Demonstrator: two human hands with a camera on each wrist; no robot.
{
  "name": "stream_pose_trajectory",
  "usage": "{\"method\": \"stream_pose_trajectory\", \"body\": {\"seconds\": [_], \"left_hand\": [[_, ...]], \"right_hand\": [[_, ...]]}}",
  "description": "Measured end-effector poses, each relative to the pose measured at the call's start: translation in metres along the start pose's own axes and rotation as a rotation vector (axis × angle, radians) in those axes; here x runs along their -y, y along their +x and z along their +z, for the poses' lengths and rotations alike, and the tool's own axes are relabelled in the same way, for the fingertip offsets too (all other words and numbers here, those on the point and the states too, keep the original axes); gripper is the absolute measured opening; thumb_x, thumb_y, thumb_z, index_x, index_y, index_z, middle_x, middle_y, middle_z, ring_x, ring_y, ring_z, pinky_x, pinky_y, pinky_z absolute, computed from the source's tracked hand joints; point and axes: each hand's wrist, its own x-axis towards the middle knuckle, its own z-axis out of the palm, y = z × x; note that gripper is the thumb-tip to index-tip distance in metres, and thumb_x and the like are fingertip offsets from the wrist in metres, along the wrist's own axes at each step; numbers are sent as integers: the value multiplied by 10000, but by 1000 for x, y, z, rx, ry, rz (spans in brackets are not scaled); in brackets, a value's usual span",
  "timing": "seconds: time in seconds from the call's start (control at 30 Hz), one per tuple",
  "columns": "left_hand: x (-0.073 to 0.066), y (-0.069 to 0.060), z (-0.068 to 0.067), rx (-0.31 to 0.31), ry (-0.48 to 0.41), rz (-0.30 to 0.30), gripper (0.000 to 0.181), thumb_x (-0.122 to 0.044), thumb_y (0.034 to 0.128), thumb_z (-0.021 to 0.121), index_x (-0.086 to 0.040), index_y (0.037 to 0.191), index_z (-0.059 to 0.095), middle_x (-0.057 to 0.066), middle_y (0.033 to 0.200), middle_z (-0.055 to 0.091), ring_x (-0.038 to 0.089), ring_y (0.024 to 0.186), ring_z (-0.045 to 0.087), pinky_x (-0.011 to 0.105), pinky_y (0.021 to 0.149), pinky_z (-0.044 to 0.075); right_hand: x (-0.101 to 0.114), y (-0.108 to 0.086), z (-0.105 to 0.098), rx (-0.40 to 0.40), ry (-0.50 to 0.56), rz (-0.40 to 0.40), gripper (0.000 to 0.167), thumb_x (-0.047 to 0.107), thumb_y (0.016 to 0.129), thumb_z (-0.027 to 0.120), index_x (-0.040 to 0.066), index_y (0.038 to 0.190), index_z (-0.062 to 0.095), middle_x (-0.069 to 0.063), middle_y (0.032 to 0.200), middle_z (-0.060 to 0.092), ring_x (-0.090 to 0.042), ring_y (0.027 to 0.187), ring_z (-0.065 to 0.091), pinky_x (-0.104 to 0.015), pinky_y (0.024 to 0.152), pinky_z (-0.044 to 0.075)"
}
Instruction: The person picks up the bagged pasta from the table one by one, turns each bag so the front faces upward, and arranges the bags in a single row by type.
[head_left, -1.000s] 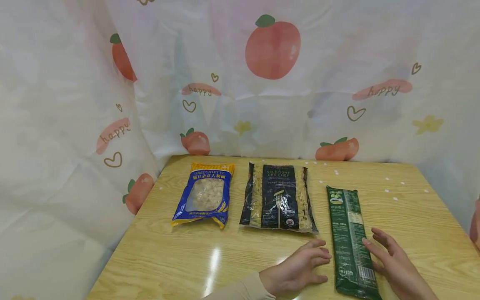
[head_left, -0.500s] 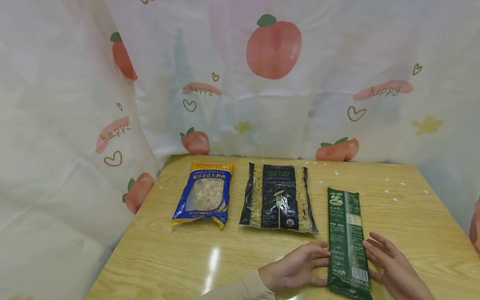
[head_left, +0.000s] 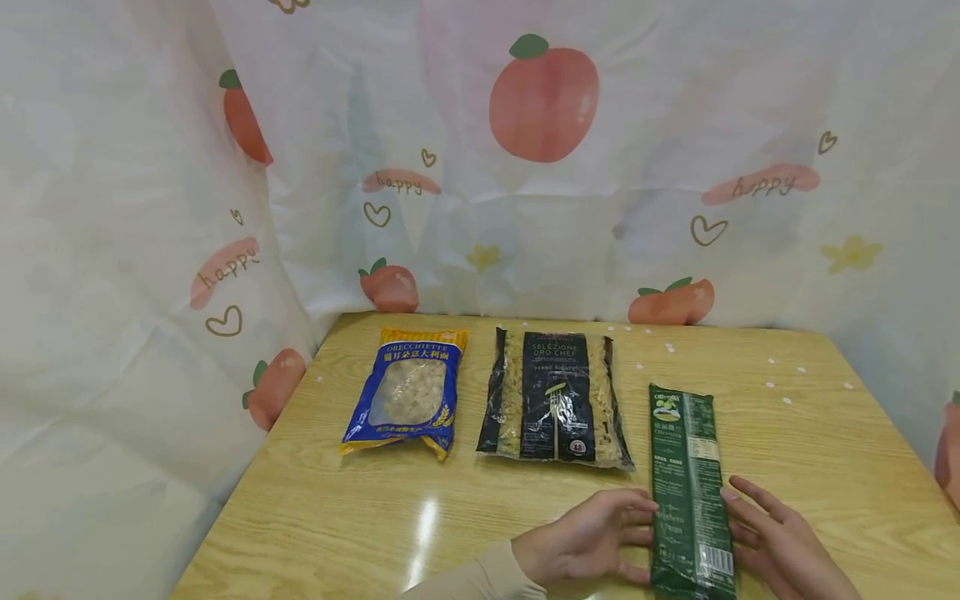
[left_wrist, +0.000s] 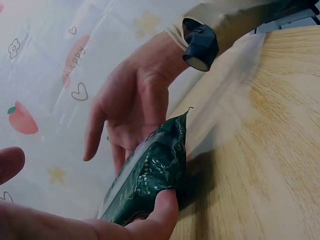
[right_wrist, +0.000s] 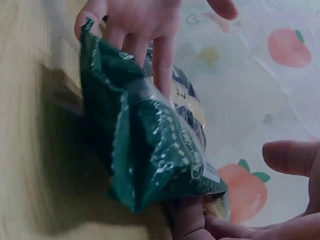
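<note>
A long green spaghetti packet point(head_left: 686, 492) lies lengthwise near the front right of the table, between both hands. My left hand point(head_left: 592, 537) touches its left edge with the fingertips. On the opposite side, the fingers of my right hand point(head_left: 783, 533) rest against the right edge. In the left wrist view, a left fingertip meets the underside edge of the crimped packet point(left_wrist: 155, 175), which casts a shadow. Both thumbs stand off the packet. The right wrist view shows the packet's sealed end point(right_wrist: 145, 145) close up, with right fingers partly hidden beneath it.
A blue and yellow orecchiette bag point(head_left: 408, 392) lies at the left of the wooden table point(head_left: 360, 525). Beside it, nearer the middle, is a black penne bag point(head_left: 555, 400). A fruit-printed curtain point(head_left: 465, 125) closes off the back and sides. Small white bits dot the far right tabletop.
The spaghetti packet has shifted left and slightly nearer, and turned straighter. My right hand moved left with it, while the left fingers came against its left edge. The other bags stay put.
</note>
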Motion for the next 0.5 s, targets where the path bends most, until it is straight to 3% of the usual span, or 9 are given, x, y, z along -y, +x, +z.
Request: {"method": "stream_pose_trajectory", "body": {"seconds": [0.07,0.1,0.17,0.2,0.27,0.3,0.33,0.43,0.5], "left_hand": [[-1,0,1,-4,1,-8,374,-326,969,535,-210,1314,450,74,1430,562,235,1249,536,670,1156,356],[-2,0,1,-6,4,-9,403,-327,968,535,-206,1341,446,85,1436,565,236,1250,536,676,1157,354],[-2,0,2,-8,5,-20,443,-333,968,533,-197,1379,434,98,1438,565,239,1257,528,691,1171,335],[-1,0,2,-8,8,-22,436,-332,968,532,-194,1374,450,98,1424,576,237,1245,532,691,1170,339],[0,-1,2,-2,14,-24,419,-338,969,525,-186,1358,488,95,1405,593,235,1230,543,693,1167,343],[0,-1,2,2,11,-25,416,-341,970,522,-183,1353,501,90,1397,596,236,1228,545,695,1169,343],[1,-2,2,8,9,-25,418,-347,971,519,-176,1351,512,89,1394,596,238,1232,547,695,1171,341],[1,-3,2,29,3,-25,431,-366,973,511,-160,1350,542,90,1393,596,241,1238,551,693,1178,334],[1,-4,3,38,3,-25,446,-380,976,507,-151,1355,557,98,1399,595,242,1237,550,686,1184,330]], "right_hand": [[-2,1,-1,14,17,1,867,447,1113,393,-16,1615,-141,-394,1609,255,-434,1355,547,-513,1052,537],[-3,1,-1,18,24,-1,857,429,1116,397,-40,1613,-119,-391,1590,288,-343,1276,612,-486,1032,554],[-6,2,-1,46,26,-11,827,390,1127,379,-84,1600,-107,-392,1589,282,-329,1293,593,-448,996,575],[-8,1,0,58,29,-14,818,375,1132,369,-98,1592,-114,-390,1597,265,-367,1357,546,-432,988,577],[-10,0,2,81,16,-18,820,375,1136,346,-113,1577,-143,-401,1656,-14,-519,1515,274,-405,982,578],[-11,0,3,85,11,-22,824,376,1138,341,-114,1571,-160,-402,1651,-72,-549,1542,126,-385,975,578],[-12,-1,3,77,5,-23,826,383,1136,343,-106,1576,-157,-395,1651,-94,-520,1553,140,-368,971,580],[-14,-1,3,36,-5,-24,839,403,1127,379,-79,1599,-119,-355,1677,-62,-295,1435,490,-339,977,583],[-15,-2,2,27,-7,-22,848,405,1121,403,-65,1607,-109,-350,1681,-52,-282,1421,509,-326,966,586]]}}
